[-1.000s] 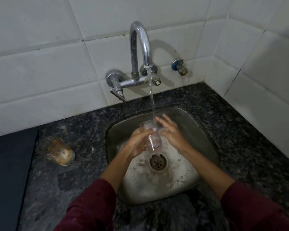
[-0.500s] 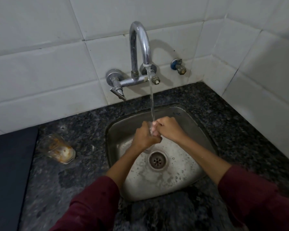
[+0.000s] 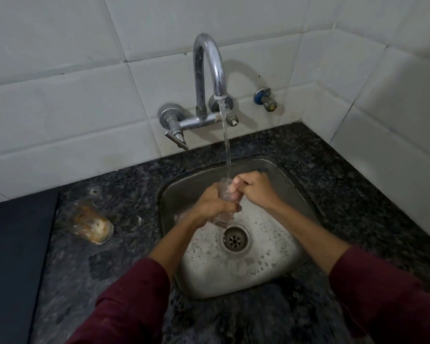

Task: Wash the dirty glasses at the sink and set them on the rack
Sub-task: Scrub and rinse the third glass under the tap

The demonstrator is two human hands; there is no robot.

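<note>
Around you: white tiled wall, a chrome tap running a thin stream, a blue-handled valve to its right, and a dark board along the left edge of the speckled stone surface. Nothing blocks the basin. A dirty glass lies on its side on the surface, left of the sink, smeared orange-brown inside. The clear glass you wash sits upright over the sink, just above the drain, the stream falling into its mouth. Your left hand wraps its body, fingers clamped round it; your right hand has fingers curled over the rim, pinching it. The basin holds droplets and suds.
</note>
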